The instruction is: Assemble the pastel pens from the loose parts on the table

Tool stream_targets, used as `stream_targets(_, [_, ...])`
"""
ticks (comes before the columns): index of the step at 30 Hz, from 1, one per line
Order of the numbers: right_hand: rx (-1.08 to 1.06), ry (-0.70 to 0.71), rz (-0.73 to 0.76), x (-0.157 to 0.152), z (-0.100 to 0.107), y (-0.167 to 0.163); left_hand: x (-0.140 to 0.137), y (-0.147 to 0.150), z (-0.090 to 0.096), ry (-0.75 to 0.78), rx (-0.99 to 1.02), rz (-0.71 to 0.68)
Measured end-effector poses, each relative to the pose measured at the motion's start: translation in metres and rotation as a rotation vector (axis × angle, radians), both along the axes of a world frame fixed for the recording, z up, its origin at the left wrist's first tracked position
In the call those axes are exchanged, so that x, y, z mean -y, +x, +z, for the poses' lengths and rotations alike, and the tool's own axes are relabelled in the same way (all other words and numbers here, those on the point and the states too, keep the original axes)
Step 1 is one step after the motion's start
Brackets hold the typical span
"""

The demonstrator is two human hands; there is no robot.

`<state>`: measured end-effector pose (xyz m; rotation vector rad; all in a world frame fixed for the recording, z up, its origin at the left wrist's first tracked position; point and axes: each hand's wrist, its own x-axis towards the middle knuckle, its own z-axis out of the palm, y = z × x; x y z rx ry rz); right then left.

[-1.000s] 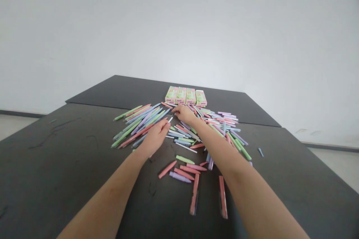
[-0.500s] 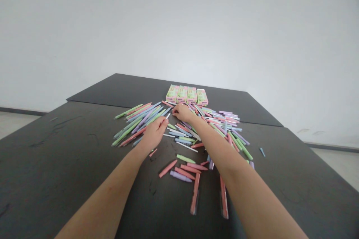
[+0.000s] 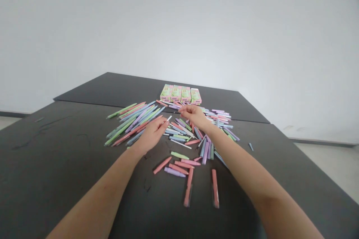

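Note:
My left hand (image 3: 153, 133) is closed on a thin white pen refill (image 3: 169, 118), whose dark tip points up and to the right. My right hand (image 3: 195, 115) hovers just right of that tip, fingers pinched together; what they hold, if anything, is too small to make out. Under and around the right hand lie loose pen barrels in pink, blue, green and purple, mixed with white refills (image 3: 181, 144). Beside my left hand, long pastel pens (image 3: 131, 121) rest in a slanted pile.
Four-sided pastel boxes (image 3: 176, 93) stand in a row behind the pens. Nearer to me lie short pen parts (image 3: 174, 172) and two pink barrels with clear parts (image 3: 215, 188). A small blue piece (image 3: 250, 146) sits apart on the dark table (image 3: 70, 179).
My right hand has lifted from the pile and shifted slightly right, beside the refill's tip. The refill's dark tip now shows. The view has turned slightly, sliding the table leftward.

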<state>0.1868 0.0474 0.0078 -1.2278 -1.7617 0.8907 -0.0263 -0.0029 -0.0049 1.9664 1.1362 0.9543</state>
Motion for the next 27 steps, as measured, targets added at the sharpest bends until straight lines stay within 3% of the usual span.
stream_targets(3, [-0.297,-0.048,0.017,0.034,0.012,0.013,0.01,0.009,0.005,-0.013,0.008,-0.114])
stream_targets(5, [-0.368,-0.062,0.027,0.053,0.016,0.019,0.016,0.015,0.009,-0.024,-0.004,-0.167])
stream_targets(11, [-0.343,0.005,0.012,0.079,0.017,0.027,0.027,0.025,0.015,-0.008,-0.03,-0.247])
stream_targets(27, [-0.291,0.034,0.083,0.088,0.014,0.027,0.03,0.027,0.016,-0.028,-0.068,-0.247])
